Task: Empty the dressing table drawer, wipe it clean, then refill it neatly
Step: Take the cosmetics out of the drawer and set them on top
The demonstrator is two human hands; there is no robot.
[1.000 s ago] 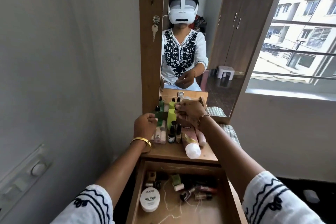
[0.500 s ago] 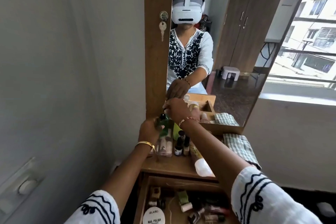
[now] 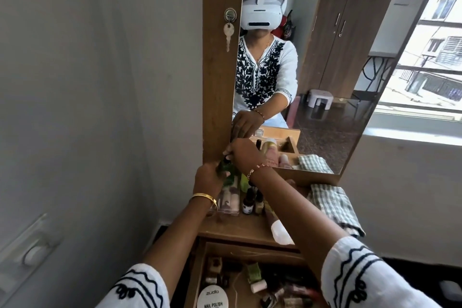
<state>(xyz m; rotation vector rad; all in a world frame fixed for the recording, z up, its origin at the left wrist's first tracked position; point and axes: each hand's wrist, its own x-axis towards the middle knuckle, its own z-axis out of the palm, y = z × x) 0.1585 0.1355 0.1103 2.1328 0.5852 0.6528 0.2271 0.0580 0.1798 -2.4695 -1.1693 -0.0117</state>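
Note:
The open drawer (image 3: 200, 265) at the bottom holds a white nail polish remover tub (image 3: 212, 299), small bottles and tubes. On the dressing table top (image 3: 232, 227) stand small dark bottles (image 3: 248, 201), a clear pouch (image 3: 227, 199) and a lying white-capped bottle (image 3: 281, 231). My left hand (image 3: 206, 179) grips a green bottle (image 3: 228, 175) at the back left of the top. My right hand (image 3: 243, 155) pinches the bottle's black cap (image 3: 226, 157) from above.
A mirror (image 3: 325, 57) stands behind the table top with a keyed wooden frame (image 3: 220, 57). A checked cloth (image 3: 333, 204) lies on the right of the top. A grey wall (image 3: 87, 107) is close on the left.
My right hand moved left from the yellow-green bottle onto the green bottle's cap. My left hand closed around the green bottle. The camera came closer and tilted down.

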